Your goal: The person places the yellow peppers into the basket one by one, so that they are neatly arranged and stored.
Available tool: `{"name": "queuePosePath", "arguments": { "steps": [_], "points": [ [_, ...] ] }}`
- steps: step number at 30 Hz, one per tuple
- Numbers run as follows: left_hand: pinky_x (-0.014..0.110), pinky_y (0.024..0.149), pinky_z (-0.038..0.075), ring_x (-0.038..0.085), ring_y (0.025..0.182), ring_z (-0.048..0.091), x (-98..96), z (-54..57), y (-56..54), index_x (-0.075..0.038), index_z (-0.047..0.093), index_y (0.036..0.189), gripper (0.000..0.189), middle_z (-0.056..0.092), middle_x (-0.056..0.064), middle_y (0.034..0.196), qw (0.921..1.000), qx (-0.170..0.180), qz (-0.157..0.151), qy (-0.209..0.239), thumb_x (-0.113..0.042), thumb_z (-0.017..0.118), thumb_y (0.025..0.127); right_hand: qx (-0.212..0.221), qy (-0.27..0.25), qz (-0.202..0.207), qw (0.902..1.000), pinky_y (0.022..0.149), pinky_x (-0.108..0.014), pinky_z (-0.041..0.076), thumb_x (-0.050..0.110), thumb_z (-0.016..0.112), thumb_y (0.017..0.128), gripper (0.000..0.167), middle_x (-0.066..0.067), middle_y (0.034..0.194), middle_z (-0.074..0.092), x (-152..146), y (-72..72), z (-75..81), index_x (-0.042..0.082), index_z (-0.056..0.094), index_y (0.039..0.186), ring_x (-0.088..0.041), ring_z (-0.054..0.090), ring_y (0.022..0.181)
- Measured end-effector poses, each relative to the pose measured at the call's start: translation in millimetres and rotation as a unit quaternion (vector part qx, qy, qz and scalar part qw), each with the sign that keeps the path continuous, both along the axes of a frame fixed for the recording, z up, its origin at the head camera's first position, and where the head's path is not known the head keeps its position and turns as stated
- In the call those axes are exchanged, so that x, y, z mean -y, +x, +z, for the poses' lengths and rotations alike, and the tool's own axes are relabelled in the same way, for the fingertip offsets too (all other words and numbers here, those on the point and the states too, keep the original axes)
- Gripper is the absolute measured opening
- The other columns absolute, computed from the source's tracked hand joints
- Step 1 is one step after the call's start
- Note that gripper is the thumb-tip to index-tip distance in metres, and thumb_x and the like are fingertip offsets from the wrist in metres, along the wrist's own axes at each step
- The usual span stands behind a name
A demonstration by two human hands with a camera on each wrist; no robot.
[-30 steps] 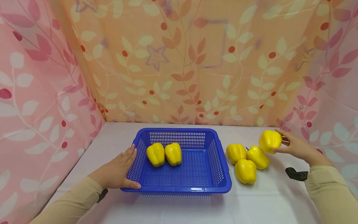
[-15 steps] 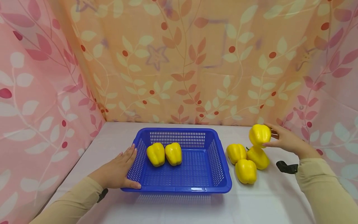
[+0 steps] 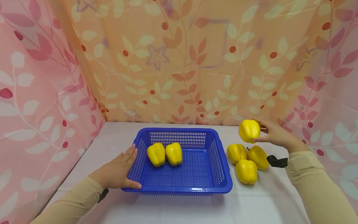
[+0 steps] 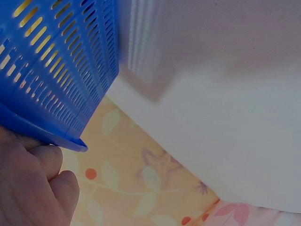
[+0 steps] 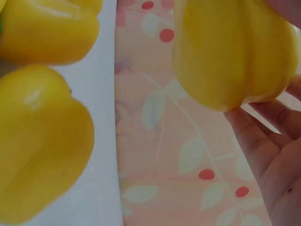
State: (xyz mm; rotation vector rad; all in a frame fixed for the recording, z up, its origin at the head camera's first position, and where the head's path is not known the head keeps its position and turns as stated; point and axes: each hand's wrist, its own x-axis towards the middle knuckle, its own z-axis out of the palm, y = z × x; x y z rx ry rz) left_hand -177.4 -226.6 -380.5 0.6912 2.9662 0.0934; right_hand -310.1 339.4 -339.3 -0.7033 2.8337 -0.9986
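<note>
In the head view my right hand (image 3: 274, 133) grips a yellow bell pepper (image 3: 249, 131) by its right side, held up above the table. The right wrist view shows my fingertips (image 5: 240, 122) against one end of this pepper (image 5: 230, 56). Below it, three more yellow bell peppers (image 3: 246, 171) lie close together on the table. My left hand (image 3: 118, 168) rests on the left rim of a blue plastic basket (image 3: 179, 189), fingers extended along the side and thumb at the near corner. Inside the basket, two yellow bell peppers (image 3: 174, 154) sit side by side towards the left.
A white cloth covers the table (image 3: 251, 205). Patterned curtains (image 3: 179, 62) enclose it at the back and on both sides. The basket's right wall (image 3: 216, 161) stands between the basket's inside and the loose peppers.
My right hand has moved left and slightly up with the bell pepper, passing over the loose peppers. The left hand and the basket have stayed in place.
</note>
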Motion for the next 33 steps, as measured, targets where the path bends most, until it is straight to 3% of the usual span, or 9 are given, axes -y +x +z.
{"name": "queuePosePath", "arguments": {
  "steps": [10,19,33],
  "points": [
    [0.055,0.107,0.016,0.039,0.137,0.011,-2.0,3.0,1.1,0.008,0.014,0.142,0.126,0.006,0.025,0.15,1.0,0.008,0.002,0.006,-0.083,0.048,0.062,-0.013,-0.014,0.035,0.9992,0.099,-0.055,0.029,0.026,0.076,0.075,0.089,-0.021,0.141,0.031,21,-1.6,6.4,0.002,0.025,0.143,-0.042,0.034,0.125],
    [0.055,0.107,0.016,0.038,0.137,0.01,-1.9,3.0,1.2,0.008,0.014,0.142,0.128,0.005,0.024,0.15,0.9999,0.01,0.005,0.002,-0.085,0.045,0.06,-0.001,-0.006,0.034,0.9994,0.099,-0.056,0.031,0.032,0.076,0.073,0.094,-0.02,0.142,0.029,37,-3.8,7.2,0.008,0.022,0.145,-0.043,0.033,0.125],
    [0.055,0.107,0.016,0.038,0.137,0.011,-0.9,1.6,0.6,0.007,0.014,0.143,0.129,0.006,0.024,0.15,1.0,0.006,0.005,0.001,-0.086,0.043,0.059,-0.025,-0.022,0.108,0.9936,0.1,-0.053,0.032,0.024,0.076,0.075,0.089,-0.019,0.139,0.036,75,-4.4,23.1,0.004,0.024,0.144,-0.038,0.038,0.124]
  ]
}}
